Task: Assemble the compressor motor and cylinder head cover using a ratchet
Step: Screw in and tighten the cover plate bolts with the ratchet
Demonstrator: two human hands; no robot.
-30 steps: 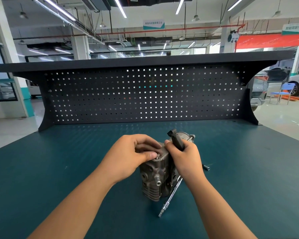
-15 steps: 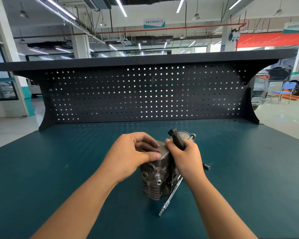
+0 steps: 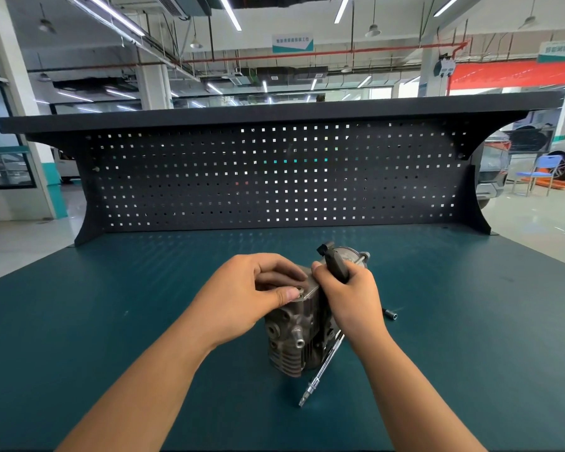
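Note:
A grey finned compressor body stands upright on the teal bench top. My left hand rests on its top, thumb and fingers closed on a flat grey cover plate. From the right, my right hand grips the upper part of the compressor, beside a black connector. The round motor end shows behind my right hand. A ratchet's chrome handle lies on the bench, leaning out from under the compressor toward me.
A small socket bit lies on the bench just right of my right wrist. A black pegboard back panel with a shelf on top closes the far side of the bench.
My left thumb has shifted slightly on the cover plate; both hands and the compressor stay in place.

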